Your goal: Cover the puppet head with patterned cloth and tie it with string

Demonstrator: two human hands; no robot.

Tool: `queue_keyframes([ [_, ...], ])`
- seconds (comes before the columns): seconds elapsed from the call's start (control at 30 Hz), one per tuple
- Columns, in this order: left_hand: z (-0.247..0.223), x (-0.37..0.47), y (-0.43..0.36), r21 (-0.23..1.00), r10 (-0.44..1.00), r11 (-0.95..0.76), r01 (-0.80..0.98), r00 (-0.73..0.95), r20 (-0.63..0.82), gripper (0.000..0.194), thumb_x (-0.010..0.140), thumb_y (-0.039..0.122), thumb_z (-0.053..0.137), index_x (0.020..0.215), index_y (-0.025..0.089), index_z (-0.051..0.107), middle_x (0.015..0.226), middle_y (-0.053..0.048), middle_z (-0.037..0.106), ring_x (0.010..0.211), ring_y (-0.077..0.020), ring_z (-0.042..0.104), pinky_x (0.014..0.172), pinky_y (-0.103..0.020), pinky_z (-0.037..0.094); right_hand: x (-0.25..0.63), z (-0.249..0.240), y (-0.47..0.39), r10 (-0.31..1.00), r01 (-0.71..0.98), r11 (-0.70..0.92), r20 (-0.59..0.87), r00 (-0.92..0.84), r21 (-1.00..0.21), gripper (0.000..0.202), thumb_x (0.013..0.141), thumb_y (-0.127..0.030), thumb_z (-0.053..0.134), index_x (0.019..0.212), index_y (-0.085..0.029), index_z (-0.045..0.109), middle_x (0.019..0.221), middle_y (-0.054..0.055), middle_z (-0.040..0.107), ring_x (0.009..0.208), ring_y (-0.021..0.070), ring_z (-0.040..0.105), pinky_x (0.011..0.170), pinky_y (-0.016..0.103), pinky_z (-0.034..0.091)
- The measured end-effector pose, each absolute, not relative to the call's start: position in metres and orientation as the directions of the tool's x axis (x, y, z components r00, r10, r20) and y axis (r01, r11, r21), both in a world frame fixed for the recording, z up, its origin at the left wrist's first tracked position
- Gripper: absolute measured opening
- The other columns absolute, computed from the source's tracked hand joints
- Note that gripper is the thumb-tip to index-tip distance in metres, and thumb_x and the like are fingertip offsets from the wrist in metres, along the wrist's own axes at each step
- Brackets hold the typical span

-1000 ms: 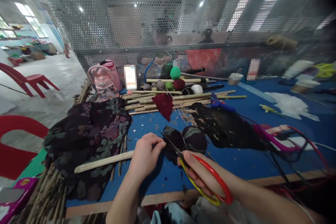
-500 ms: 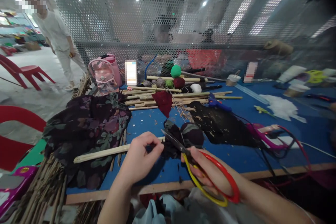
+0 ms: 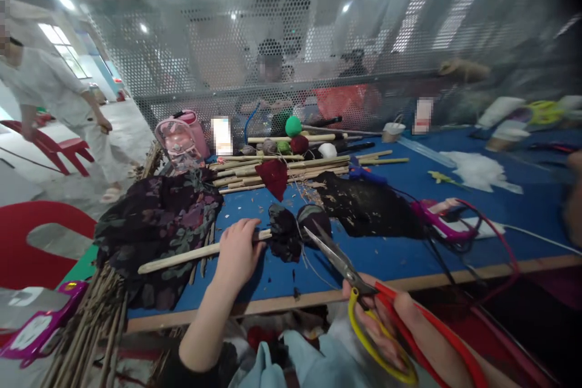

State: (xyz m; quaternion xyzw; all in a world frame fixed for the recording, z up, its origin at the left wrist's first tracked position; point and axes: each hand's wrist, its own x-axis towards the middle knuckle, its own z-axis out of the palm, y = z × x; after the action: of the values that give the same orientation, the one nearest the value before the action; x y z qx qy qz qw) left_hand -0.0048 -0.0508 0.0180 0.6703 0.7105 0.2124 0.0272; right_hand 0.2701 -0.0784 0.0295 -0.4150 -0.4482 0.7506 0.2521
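- The left hand (image 3: 238,251) is closed around the pale stick (image 3: 182,256), near its right end.
- The stick lies across the flowered cloth (image 3: 157,224), with the dark cloth bundle (image 3: 284,235) at its right end.
- The right hand (image 3: 379,328) is wrapped around the handles of the scissors (image 3: 339,260), blades slightly apart.
- The scissors point toward the round dark ball (image 3: 314,219), above the blue table (image 3: 268,285).
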Motion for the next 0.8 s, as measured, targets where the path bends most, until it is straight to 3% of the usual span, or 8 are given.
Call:
queue_keyframes([
  [0.1, 0.016, -0.004, -0.039, 0.332, 0.976, 0.020, 0.943, -0.090, 0.196, 0.022, 0.080, 0.022, 0.054, 0.101, 0.019, 0.061, 0.100, -0.008, 0.067, 0.095, -0.0245, 0.060, 0.083, -0.034, 0.041, 0.280, 0.016, -0.078, 0.738, -0.152, -0.451, -0.271, -0.619, -0.879, 0.056, 0.070, -0.077, 0.040, 0.088, -0.025, 0.053, 0.060, -0.001, 0.044, 0.044, 0.0071, 0.033, 0.042, 0.021, 0.028],
  [0.2, 0.032, 0.004, -0.045, 0.341, 0.989, -0.027, 0.940, -0.024, 0.143, 0.022, 0.084, 0.030, 0.050, 0.099, 0.021, 0.063, 0.095, -0.008, 0.069, 0.089, -0.0241, 0.062, 0.073, -0.030, 0.041, 0.290, 0.012, -0.076, 0.726, -0.234, -0.499, -0.255, -0.638, -0.834, 0.060, 0.065, -0.078, 0.046, 0.096, -0.026, 0.054, 0.062, 0.000, 0.046, 0.043, 0.0067, 0.034, 0.040, 0.020, 0.027],
  [0.43, 0.053, 0.006, -0.055, 0.486, 0.998, -0.019, 0.874, 0.042, -0.036, 0.034, 0.091, 0.039, 0.034, 0.096, 0.023, 0.064, 0.079, -0.006, 0.069, 0.072, -0.0200, 0.062, 0.062, -0.026, 0.038, 0.282, 0.033, -0.064, 0.899, -0.449, -0.408, -0.265, -0.348, -0.795, 0.060, 0.059, -0.071, 0.061, 0.096, -0.023, 0.056, 0.060, -0.001, 0.042, 0.045, 0.0070, 0.033, 0.041, 0.019, 0.033],
  [0.6, 0.030, -0.009, -0.044, 0.404, 0.999, -0.033, 0.914, 0.046, -0.023, 0.037, 0.090, 0.038, 0.037, 0.087, 0.017, 0.067, 0.083, -0.010, 0.063, 0.082, -0.0220, 0.058, 0.070, -0.028, 0.039, 0.277, 0.029, -0.061, 0.884, -0.436, -0.433, -0.275, -0.378, -0.789, 0.055, 0.061, -0.068, 0.062, 0.093, -0.023, 0.058, 0.059, -0.002, 0.043, 0.043, 0.0059, 0.034, 0.039, 0.017, 0.033],
  [0.8, 0.022, -0.012, -0.044, 0.508, 0.998, -0.064, 0.859, 0.059, 0.027, 0.035, 0.091, 0.037, 0.035, 0.102, 0.021, 0.065, 0.092, -0.008, 0.065, 0.085, -0.0208, 0.059, 0.074, -0.028, 0.040, 0.276, 0.010, -0.059, 0.848, -0.374, -0.440, -0.241, -0.472, -0.816, 0.045, 0.073, -0.064, 0.055, 0.098, -0.026, 0.059, 0.062, -0.002, 0.047, 0.044, 0.0048, 0.038, 0.041, 0.016, 0.035],
])
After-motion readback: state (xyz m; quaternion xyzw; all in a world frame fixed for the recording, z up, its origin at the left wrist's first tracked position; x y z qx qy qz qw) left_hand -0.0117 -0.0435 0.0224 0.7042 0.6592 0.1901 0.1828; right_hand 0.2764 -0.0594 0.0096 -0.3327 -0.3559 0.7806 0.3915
